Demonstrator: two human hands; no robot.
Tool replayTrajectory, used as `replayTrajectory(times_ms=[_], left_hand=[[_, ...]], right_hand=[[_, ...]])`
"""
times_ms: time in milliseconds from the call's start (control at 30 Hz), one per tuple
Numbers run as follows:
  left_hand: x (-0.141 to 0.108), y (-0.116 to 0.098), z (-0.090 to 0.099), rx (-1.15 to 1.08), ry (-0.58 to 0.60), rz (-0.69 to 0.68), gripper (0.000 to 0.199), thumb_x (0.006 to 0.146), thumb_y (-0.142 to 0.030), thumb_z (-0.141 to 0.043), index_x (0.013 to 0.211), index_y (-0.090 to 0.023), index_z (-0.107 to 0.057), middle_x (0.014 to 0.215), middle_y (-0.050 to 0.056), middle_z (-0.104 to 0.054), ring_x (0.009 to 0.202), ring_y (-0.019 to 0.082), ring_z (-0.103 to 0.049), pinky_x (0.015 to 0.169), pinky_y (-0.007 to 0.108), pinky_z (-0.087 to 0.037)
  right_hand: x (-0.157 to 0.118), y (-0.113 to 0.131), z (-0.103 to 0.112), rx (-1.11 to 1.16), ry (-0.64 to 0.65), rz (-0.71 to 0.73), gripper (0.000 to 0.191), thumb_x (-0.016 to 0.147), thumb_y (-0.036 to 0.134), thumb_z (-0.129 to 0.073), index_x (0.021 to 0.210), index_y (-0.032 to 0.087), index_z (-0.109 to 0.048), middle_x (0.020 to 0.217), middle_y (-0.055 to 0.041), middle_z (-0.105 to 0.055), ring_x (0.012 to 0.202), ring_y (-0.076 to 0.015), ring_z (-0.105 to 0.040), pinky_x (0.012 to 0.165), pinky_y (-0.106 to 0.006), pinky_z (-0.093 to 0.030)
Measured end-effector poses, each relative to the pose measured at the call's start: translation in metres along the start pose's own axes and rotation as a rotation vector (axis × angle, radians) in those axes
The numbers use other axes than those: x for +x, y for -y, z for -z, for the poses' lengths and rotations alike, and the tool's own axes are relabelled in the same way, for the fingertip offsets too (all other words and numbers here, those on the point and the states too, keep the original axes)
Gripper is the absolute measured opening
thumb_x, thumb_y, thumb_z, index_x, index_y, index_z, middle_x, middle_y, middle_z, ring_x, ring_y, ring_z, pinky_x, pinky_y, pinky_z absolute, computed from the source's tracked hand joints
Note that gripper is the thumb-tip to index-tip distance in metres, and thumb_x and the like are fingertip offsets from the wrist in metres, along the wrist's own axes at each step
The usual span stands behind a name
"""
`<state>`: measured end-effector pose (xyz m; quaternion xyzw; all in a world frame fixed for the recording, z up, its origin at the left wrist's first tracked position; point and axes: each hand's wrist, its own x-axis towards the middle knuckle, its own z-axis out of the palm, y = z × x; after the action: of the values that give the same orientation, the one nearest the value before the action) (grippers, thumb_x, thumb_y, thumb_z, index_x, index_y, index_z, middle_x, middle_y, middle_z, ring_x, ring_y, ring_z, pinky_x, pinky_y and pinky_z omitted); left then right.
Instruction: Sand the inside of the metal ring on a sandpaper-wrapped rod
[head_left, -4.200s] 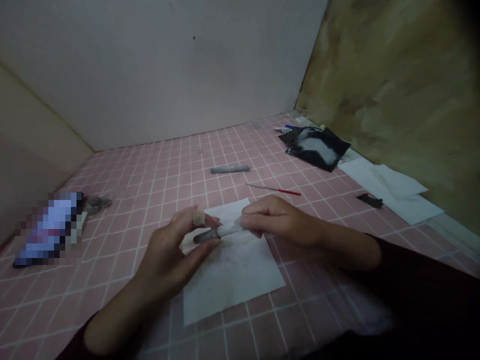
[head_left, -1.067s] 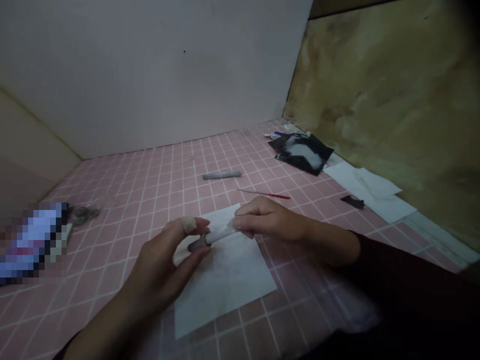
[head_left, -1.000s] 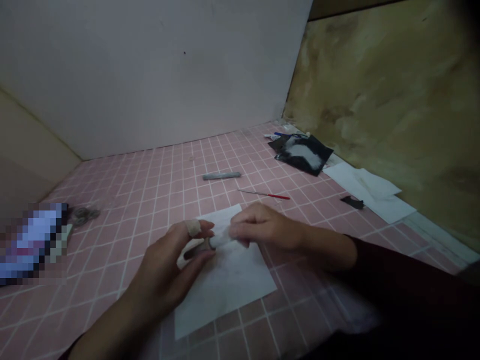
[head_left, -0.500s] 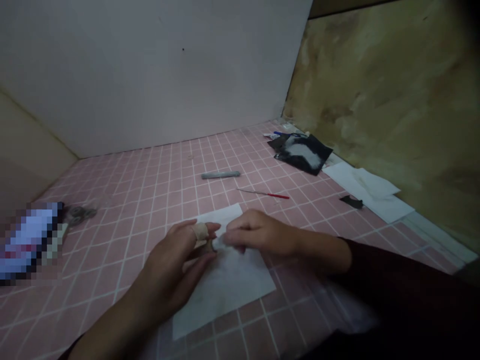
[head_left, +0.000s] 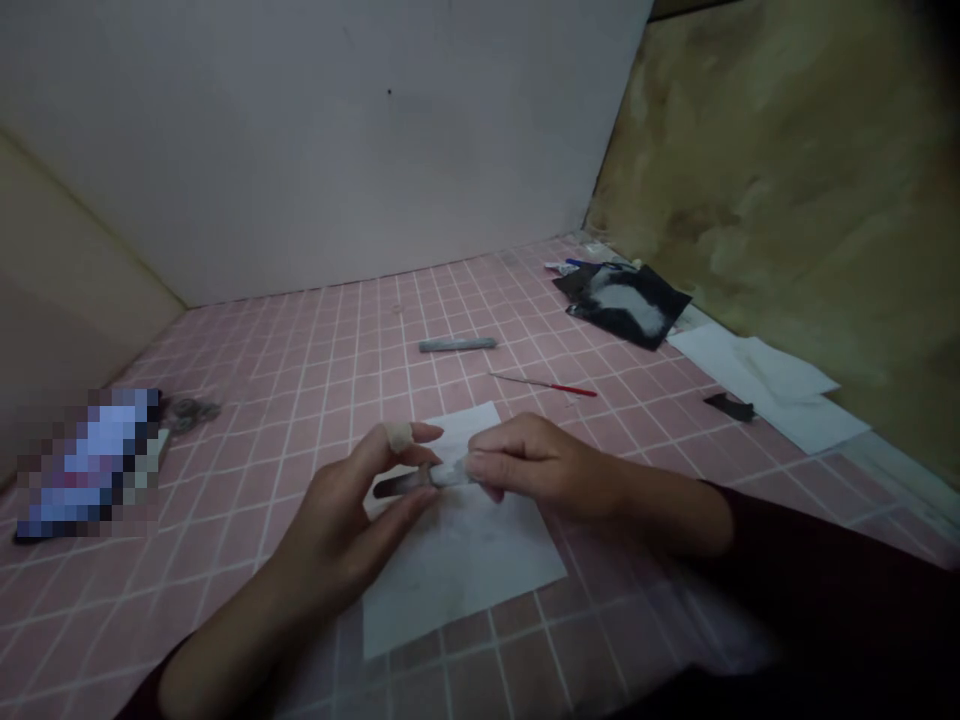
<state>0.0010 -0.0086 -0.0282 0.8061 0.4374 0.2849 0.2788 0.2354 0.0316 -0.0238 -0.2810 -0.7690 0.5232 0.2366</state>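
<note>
Your left hand (head_left: 337, 525) is curled around the dark end of a stick (head_left: 420, 481), with a bandage (head_left: 398, 435) on one finger. Your right hand (head_left: 540, 468) grips its white-wrapped end. The stick is held over a paper sheet (head_left: 465, 590) on pink tile (head_left: 300, 380). A grey bar (head_left: 457, 344) and a red-handled needle (head_left: 544, 384) lie beyond.

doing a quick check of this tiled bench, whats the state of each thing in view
left hand: pinching the rod, one finger taped
right hand: gripping the rod's wrapped end
dark rod: partly wrapped in white
white sheet: flat under the hands, smudged
grey bar: lying on the tiles
red-handled needle: lying on the tiles
</note>
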Motion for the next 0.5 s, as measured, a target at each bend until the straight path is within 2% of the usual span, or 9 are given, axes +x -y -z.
replayTrajectory(times_ms=[67,200,367,500], left_hand=[[0.0003,0.0002,0.0008,0.017,0.022,-0.010,0.034,0.090,-0.022,-0.054,0.122,-0.026,-0.044,0.102,0.003,-0.064,0.094,0.016,-0.063,0.079,0.027,-0.051],[0.0011,-0.0006,-0.0005,0.063,-0.052,-0.031,0.036,0.088,-0.023,-0.057,0.122,-0.026,-0.045,0.107,0.004,-0.063,0.100,0.017,-0.062,0.082,0.028,-0.050],[0.0005,-0.0036,-0.0046,0.104,0.019,-0.062,0.032,0.089,-0.023,-0.055,0.119,-0.026,-0.047,0.106,0.004,-0.065,0.096,0.017,-0.064,0.079,0.028,-0.053],[-0.0004,-0.0057,-0.0052,0.144,-0.057,-0.077,0.030,0.087,-0.023,-0.057,0.116,-0.026,-0.048,0.107,0.004,-0.065,0.094,0.017,-0.065,0.080,0.029,-0.054]], right_hand=[[-0.0006,0.0007,0.0003,-0.019,0.004,-0.013,0.034,0.090,0.027,-0.045,0.059,0.014,-0.048,0.055,0.0041,-0.042,0.055,-0.0077,-0.041,0.056,-0.023,-0.031],[-0.0008,0.0020,0.0012,0.007,-0.018,0.006,0.037,0.089,0.028,-0.047,0.055,0.014,-0.047,0.054,0.0038,-0.042,0.054,-0.0078,-0.040,0.056,-0.023,-0.032],[-0.0005,0.0025,-0.0023,-0.027,0.047,-0.044,0.035,0.090,0.028,-0.046,0.058,0.014,-0.049,0.054,0.0040,-0.042,0.054,-0.0079,-0.041,0.056,-0.023,-0.031],[0.0011,-0.0001,-0.0015,0.022,0.033,-0.031,0.038,0.089,0.032,-0.048,0.055,0.015,-0.047,0.054,0.0042,-0.041,0.053,-0.0077,-0.039,0.056,-0.023,-0.031]])
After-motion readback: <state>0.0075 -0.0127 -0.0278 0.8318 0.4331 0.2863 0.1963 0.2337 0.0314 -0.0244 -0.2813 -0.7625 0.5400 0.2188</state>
